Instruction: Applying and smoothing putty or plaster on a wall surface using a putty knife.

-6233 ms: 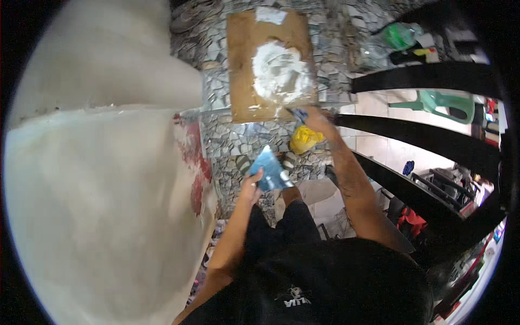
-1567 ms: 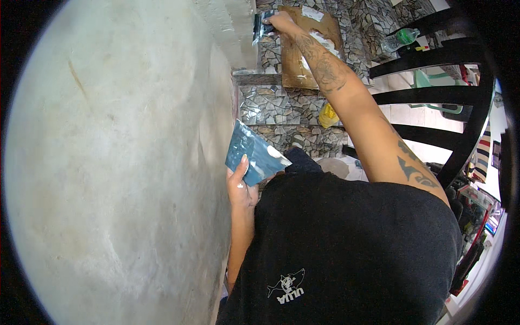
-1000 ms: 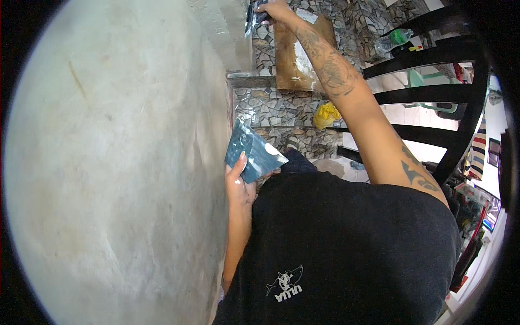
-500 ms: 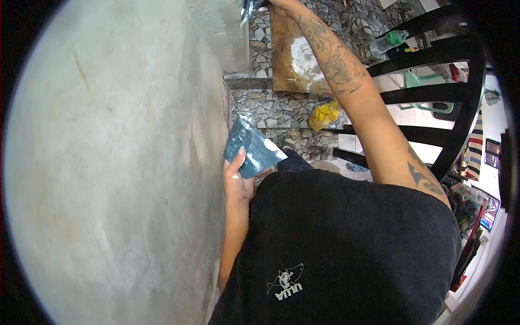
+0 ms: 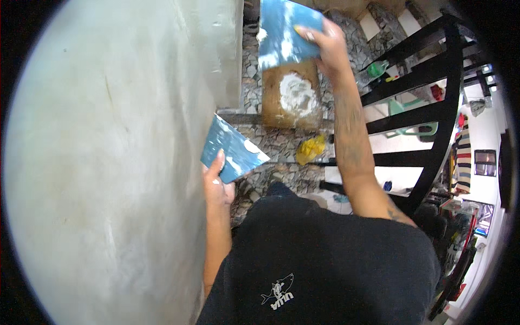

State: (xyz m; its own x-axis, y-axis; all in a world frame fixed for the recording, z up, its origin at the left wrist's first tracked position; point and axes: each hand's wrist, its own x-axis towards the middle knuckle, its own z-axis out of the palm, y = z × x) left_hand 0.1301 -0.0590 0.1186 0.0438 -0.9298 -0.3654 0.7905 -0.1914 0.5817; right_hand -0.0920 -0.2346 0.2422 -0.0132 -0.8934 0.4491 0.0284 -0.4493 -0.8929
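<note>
My left hand (image 5: 219,184) grips a blue, roughly square plate (image 5: 233,149) smeared with white paste, its thumb on the face, close beside the grey plastered wall (image 5: 124,179). At the top, my right hand (image 5: 329,46) holds a second blue plate (image 5: 284,35) with white streaks, blurred by motion. Beneath it, on a step, lies a brown board (image 5: 271,111) with a patch of white paste (image 5: 298,95). A crumpled yellow bag (image 5: 311,149) sits on the stone-patterned step (image 5: 287,173) below the board.
Black railing slats (image 5: 401,160) curve along the right. A green plastic bottle (image 5: 376,69) stands near the upper slats. Beyond the railing show a pale floor (image 5: 395,179), a green plastic chair (image 5: 425,128) and cluttered items (image 5: 455,233). A raised plastered edge (image 5: 227,65) borders the upper left.
My right hand has come down and right from the top wall edge, now showing the face of its plate. My left hand and plate sit slightly farther left in the shifted view.
</note>
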